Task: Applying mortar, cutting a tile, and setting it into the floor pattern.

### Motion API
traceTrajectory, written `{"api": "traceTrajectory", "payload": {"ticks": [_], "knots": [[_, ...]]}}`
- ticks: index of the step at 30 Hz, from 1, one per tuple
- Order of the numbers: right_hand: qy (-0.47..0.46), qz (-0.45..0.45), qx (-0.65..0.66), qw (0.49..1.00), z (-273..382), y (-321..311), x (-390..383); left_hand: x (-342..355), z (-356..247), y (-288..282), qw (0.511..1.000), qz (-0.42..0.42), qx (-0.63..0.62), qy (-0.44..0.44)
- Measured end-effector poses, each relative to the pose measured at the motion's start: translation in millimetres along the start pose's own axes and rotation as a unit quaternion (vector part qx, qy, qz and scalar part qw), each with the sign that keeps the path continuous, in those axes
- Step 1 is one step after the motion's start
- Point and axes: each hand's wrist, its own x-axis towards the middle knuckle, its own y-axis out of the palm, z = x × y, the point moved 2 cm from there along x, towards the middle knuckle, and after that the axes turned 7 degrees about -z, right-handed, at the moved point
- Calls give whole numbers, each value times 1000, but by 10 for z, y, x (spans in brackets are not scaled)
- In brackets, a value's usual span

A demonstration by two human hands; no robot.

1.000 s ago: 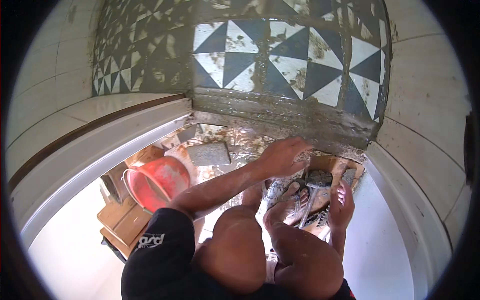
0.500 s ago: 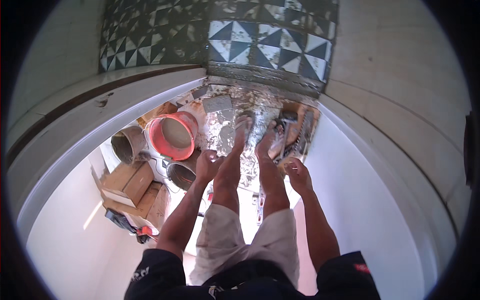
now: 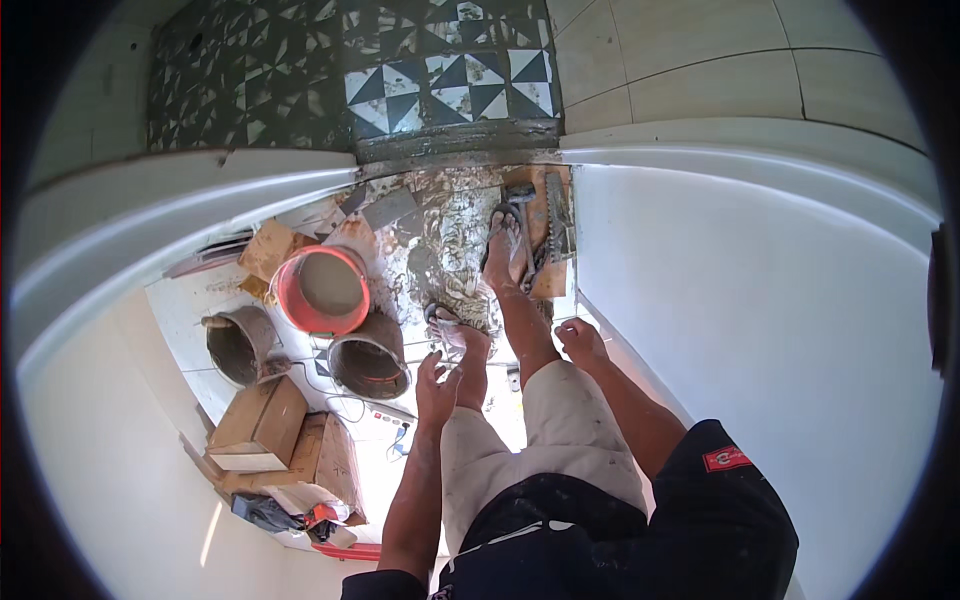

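Left hand [image 3: 436,378]: centre of frame, fingers spread apart, palm open, empty; hangs just above the left knee, nearest to the dark bucket [image 3: 370,357].
Right hand [image 3: 581,340]: right of centre, fingers loosely curled together, nothing seen in its grip; free in the air beside the right leg.
Feet: both in sandals, the forward one [image 3: 507,247] planted on wet, mortar-smeared floor [image 3: 440,235] at upper centre, the rear one just beside the dark bucket.
Notched trowel [image 3: 558,215]: lies on the floor right beside the forward foot.
Red bucket [image 3: 322,289]: holds grey mix, touching the dark bucket; a grey bucket [image 3: 238,345] sits further left.
Cardboard boxes [image 3: 262,424]: lower left, with a cable lying near them.
Patterned tiles [image 3: 450,75]: top centre, set up to the step edge.
Risk, slip: smeared floor under sandals looks slick; neither hand holds a support.
Risk, trip: trowel underfoot could be kicked or stepped on.
Risk, spill: rear foot close enough to knock the buckets.
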Motion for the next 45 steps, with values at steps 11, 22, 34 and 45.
{"api": "traceTrajectory", "payload": {"ticks": [11, 22, 34, 45], "knots": [[-85, -76, 40, 993, -139, 367, -1027, -725, 1099, -774, 996, -56, 12, -67], [-84, -39, 35, 995, -25, 451, -1000, -715, 959, -418, 995, -43, -62, -70], [-72, -30, 33, 996, -45, 653, -1082, -586, 974, -575, 992, -20, -91, -91], [-85, -45, 48, 994, -43, 764, -1096, -503, 1370, -855, 994, -46, -78, -62]]}}
